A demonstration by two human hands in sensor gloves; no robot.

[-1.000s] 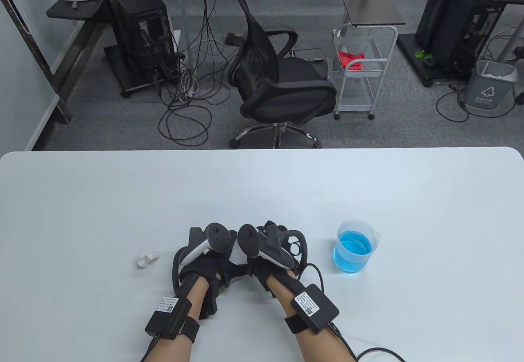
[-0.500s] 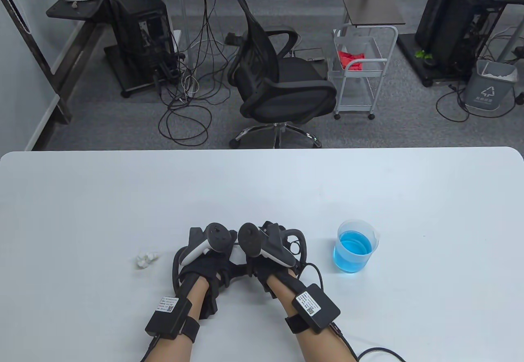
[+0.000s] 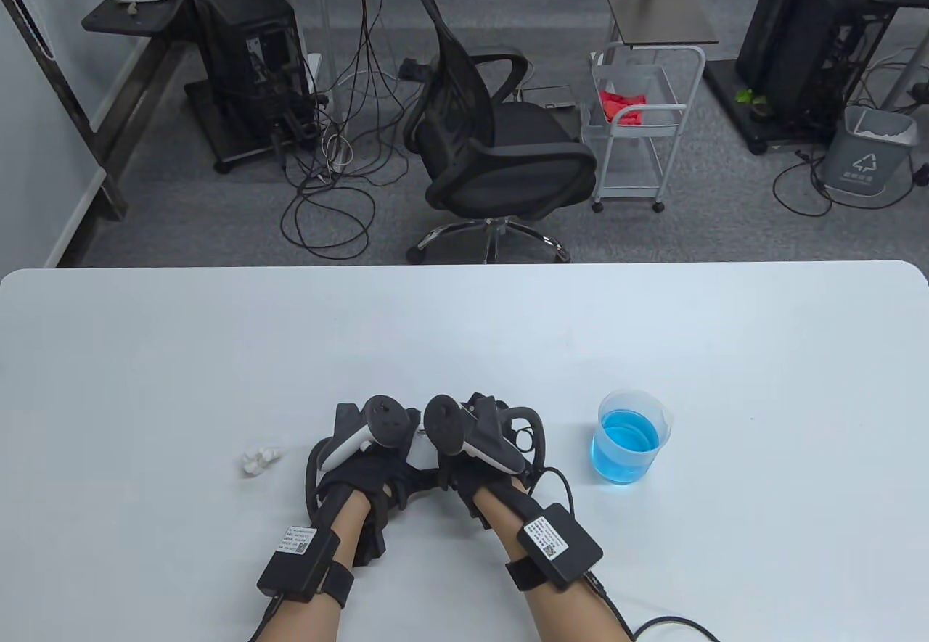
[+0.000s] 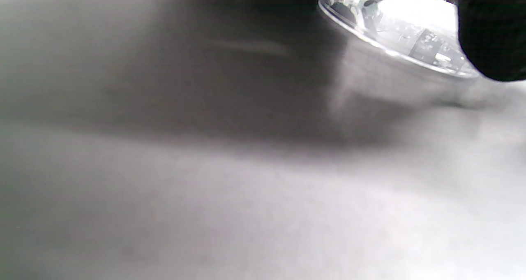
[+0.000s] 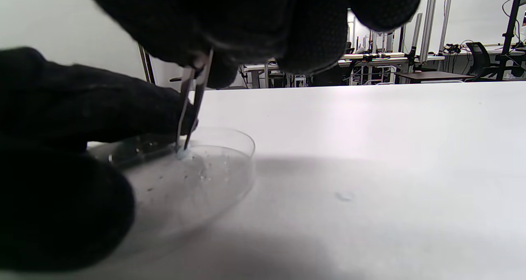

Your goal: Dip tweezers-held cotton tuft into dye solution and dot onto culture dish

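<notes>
My right hand point(image 3: 475, 453) pinches metal tweezers point(image 5: 193, 103), tips down. The tips hold a small bluish cotton tuft point(image 5: 181, 153) that touches the floor of the clear culture dish point(image 5: 222, 177). My left hand point(image 3: 363, 461) rests against the dish's left side, its fingers point(image 5: 82, 103) on the rim. The dish also shows in the left wrist view point(image 4: 394, 37). In the table view the hands hide the dish and tweezers. A clear beaker of blue dye point(image 3: 630, 439) stands to the right of my right hand.
A loose wad of white cotton point(image 3: 260, 459) lies on the white table point(image 3: 464, 337) to the left of my left hand. A small faint blue spot point(image 5: 343, 196) marks the table right of the dish. An office chair point(image 3: 493, 141) stands beyond the far edge.
</notes>
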